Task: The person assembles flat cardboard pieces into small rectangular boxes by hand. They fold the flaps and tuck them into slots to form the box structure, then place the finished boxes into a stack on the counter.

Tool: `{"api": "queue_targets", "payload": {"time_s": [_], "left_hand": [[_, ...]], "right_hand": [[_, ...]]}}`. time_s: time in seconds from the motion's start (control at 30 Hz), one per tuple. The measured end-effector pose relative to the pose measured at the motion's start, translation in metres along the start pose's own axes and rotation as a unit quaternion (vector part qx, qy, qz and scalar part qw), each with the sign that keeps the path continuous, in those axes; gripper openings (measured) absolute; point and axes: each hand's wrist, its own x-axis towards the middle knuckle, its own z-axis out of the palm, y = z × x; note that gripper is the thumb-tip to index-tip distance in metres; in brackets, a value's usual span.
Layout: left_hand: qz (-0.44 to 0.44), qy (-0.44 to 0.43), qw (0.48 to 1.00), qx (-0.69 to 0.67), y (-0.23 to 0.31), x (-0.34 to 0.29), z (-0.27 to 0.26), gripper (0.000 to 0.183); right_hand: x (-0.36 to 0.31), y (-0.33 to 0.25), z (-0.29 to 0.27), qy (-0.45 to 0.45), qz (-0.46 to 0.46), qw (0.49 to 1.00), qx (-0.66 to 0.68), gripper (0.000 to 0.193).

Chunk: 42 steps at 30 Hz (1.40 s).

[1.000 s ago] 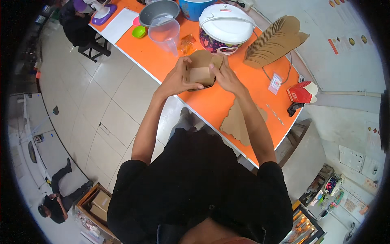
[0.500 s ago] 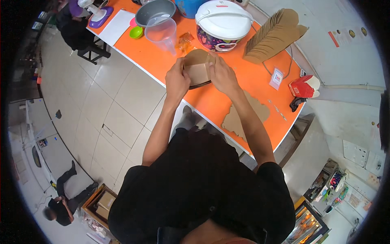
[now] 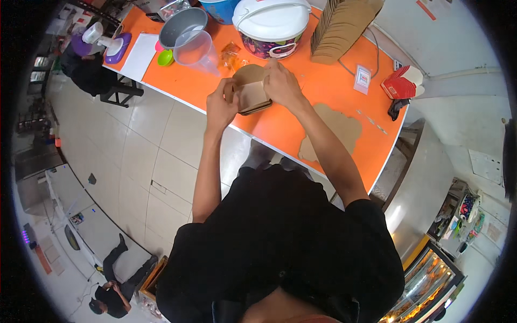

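Observation:
Both hands hold a small brown cardboard food box (image 3: pixel 253 98) near the front edge of the orange table. Its walls are folded up, and a rounded flap stands at the far side. My left hand (image 3: pixel 221 105) grips the left wall with bent fingers. On the opposite wall, my right hand (image 3: pixel 283 86) is closed at the far right corner, its fingertips partly hidden. Right of the box, partly behind my right forearm, lies a flat brown cardboard blank (image 3: pixel 336 129). A long stack of nested brown boxes (image 3: pixel 342 29) stands at the back right.
Beyond the box are a white-lidded cooker (image 3: pixel 272 24), a clear plastic jug (image 3: pixel 195 49), a grey bowl (image 3: pixel 180 27) and a small green cup (image 3: pixel 165 57). A red food carton (image 3: pixel 398 83) sits at the right edge. Another person (image 3: pixel 110 299) sits at the lower left.
The view has shifted. My left fingers have changed their hold on the left wall, and my right hand has moved toward the box's far right corner.

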Motion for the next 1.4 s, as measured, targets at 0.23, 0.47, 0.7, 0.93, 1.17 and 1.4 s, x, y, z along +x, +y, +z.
{"api": "queue_targets", "payload": {"time_s": [0.23, 0.47, 0.7, 0.93, 1.17, 1.4], "left_hand": [[0.071, -0.119, 0.971, -0.195, -0.028, -0.015, -0.012, 0.138], [0.076, -0.137, 0.981, -0.115, -0.034, 0.005, -0.011, 0.126], [0.051, -0.152, 0.981, -0.107, -0.041, 0.008, -0.011, 0.121], [0.088, -0.081, 0.981, -0.153, -0.093, -0.012, 0.012, 0.141], [0.001, -0.194, 0.954, -0.230, -0.145, -0.004, 0.068, 0.129], [0.068, -0.210, 0.964, -0.149, -0.145, 0.004, 0.064, 0.083]], "right_hand": [[-0.005, -0.017, -0.028, -0.127, 0.041, 0.982, 0.132, 0.072], [-0.019, 0.007, -0.018, -0.184, -0.122, 0.960, 0.173, 0.132], [-0.012, 0.020, -0.005, -0.186, -0.087, 0.965, 0.165, 0.111], [-0.003, 0.021, -0.007, -0.167, -0.113, 0.966, 0.164, 0.107], [-0.013, 0.019, -0.010, -0.182, -0.069, 0.960, 0.203, 0.099], [-0.003, 0.025, -0.014, -0.216, -0.051, 0.957, 0.189, 0.095]]}}
